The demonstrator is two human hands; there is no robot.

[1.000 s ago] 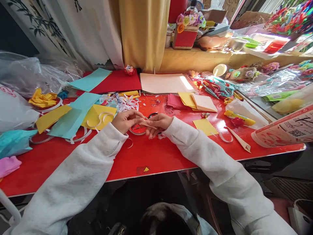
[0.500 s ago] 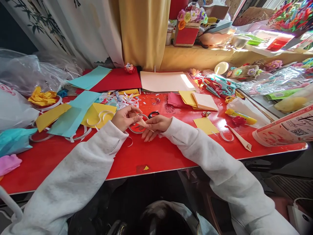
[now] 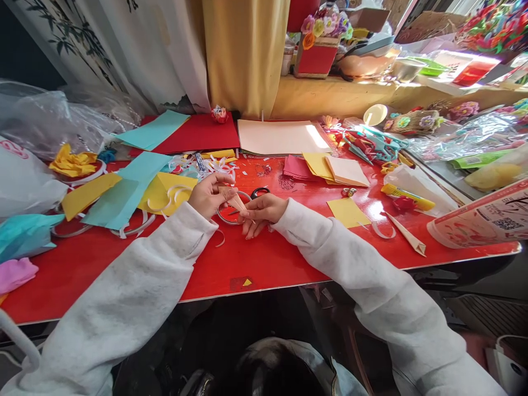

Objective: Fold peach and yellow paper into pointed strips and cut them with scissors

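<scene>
My left hand pinches one end of a small folded piece of pale pink paper. The other end is between the thumb and fingers of my right hand. Both hands are held close together above the red table. Just behind the paper lie scissors with a black handle, partly hidden by my hands. A ring-shaped object shows beneath the paper. A thin curled paper strip is near my left sleeve.
Blue paper and yellow paper lie left among paper strips. Folded papers, a yellow square, a glue stick, a folded paper cone and a large cup are on the right.
The pale paper between my hands has tilted slightly and shows more of its surface. My left fingers have shifted a little on it. Both hands keep their hold.
</scene>
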